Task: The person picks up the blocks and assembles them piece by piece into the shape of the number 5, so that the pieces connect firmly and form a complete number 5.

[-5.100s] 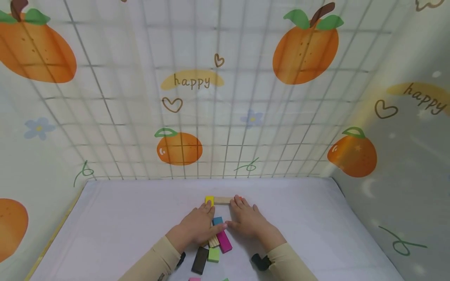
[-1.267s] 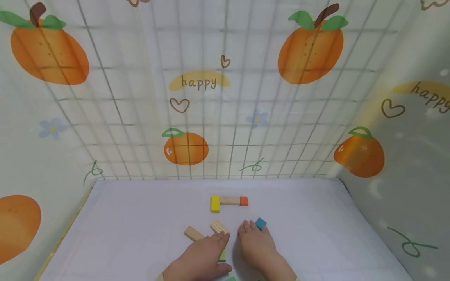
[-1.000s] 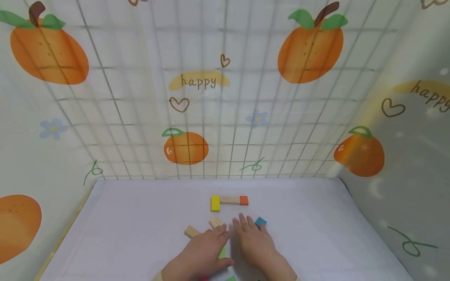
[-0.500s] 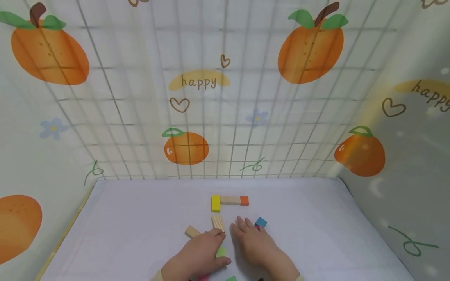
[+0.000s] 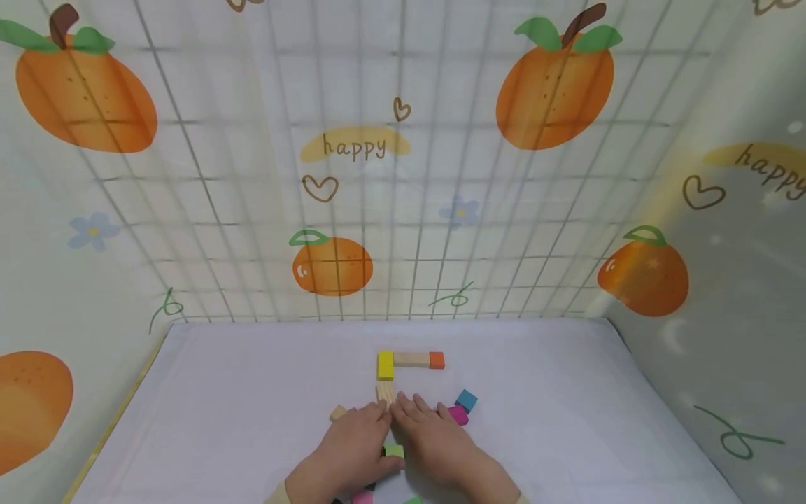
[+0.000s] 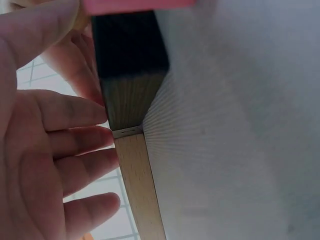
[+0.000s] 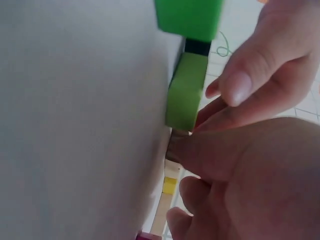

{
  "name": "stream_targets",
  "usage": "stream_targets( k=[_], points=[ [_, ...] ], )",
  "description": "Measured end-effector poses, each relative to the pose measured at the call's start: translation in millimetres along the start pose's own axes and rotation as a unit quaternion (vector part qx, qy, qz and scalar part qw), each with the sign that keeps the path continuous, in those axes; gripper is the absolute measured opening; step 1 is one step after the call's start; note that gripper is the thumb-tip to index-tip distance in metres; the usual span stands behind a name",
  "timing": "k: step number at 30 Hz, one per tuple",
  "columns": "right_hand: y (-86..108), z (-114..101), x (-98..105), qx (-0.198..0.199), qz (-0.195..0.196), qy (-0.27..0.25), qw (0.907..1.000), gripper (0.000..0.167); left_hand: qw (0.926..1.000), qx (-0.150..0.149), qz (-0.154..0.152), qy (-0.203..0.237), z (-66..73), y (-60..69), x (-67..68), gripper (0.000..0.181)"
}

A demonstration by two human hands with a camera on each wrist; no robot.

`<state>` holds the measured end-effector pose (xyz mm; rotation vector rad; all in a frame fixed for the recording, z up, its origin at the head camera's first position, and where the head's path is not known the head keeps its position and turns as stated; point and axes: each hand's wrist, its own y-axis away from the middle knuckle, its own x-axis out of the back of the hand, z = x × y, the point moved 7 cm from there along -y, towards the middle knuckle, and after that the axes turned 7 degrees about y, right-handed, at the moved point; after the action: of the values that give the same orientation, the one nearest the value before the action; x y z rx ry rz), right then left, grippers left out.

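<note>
A striped pale wood block (image 5: pixel 385 393) stands end-on against the yellow block (image 5: pixel 385 366) in the head view. My left hand (image 5: pixel 355 444) touches its left side near the fingertips. From the right, my right hand (image 5: pixel 434 437) reaches over with extended fingers, its index fingertip beside the same block. In the left wrist view my left hand (image 6: pixel 40 150) has its fingers spread along a dark block (image 6: pixel 130 55) and a plain wood block (image 6: pixel 142 185); contact there is unclear. Under the left thumb sits a light green block (image 5: pixel 394 451).
A plain wood bar (image 5: pixel 412 360) joins the yellow block to an orange block (image 5: pixel 437 360). Blue (image 5: pixel 466 400) and magenta (image 5: pixel 459 416) blocks lie to the right. Pink (image 5: pixel 362 498) and green (image 5: pixel 413 500) blocks show at the near edge. A patterned cloth over a grid stands behind.
The striped block has turned straight and slid up to the yellow block. My right hand has moved left beside it, uncovering the magenta block. Earlier, both hands were at the yellow, wood and orange row.
</note>
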<state>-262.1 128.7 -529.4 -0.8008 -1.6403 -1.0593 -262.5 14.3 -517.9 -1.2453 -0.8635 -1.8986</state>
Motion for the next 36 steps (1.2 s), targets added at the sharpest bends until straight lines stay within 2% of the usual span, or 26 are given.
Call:
stream_targets(
  k=[6,9,15,24,36],
  points=[
    [0.0,-0.6,-1.2,-0.004,0.005,-0.004,1.0,0.054,0.9998,-0.008,0.015,-0.008,-1.3,1.5,0.1,0.087],
    [0.1,-1.7,0.6,-0.003,0.01,0.001,0.9999,0.053,0.9998,0.002,0.019,-0.009,-2.8,2.6,1.7,0.089],
    [0.0,-1.6,1.8,-0.002,0.016,0.004,0.9999,0.054,0.9996,0.027,-0.002,0.001,-6.5,3.0,-0.8,0.09],
    [0.7,-2.7,0.4,-0.002,0.022,0.011,0.9997,0.055,0.9998,0.02,-0.004,0.009,-6.8,4.4,-1.2,0.095],
    [-1.4,-0.5,-2.3,-0.006,0.011,0.008,0.9999,0.058,0.9997,0.021,-0.003,0.008,-12.5,-0.7,-8.7,0.096]
  ],
)
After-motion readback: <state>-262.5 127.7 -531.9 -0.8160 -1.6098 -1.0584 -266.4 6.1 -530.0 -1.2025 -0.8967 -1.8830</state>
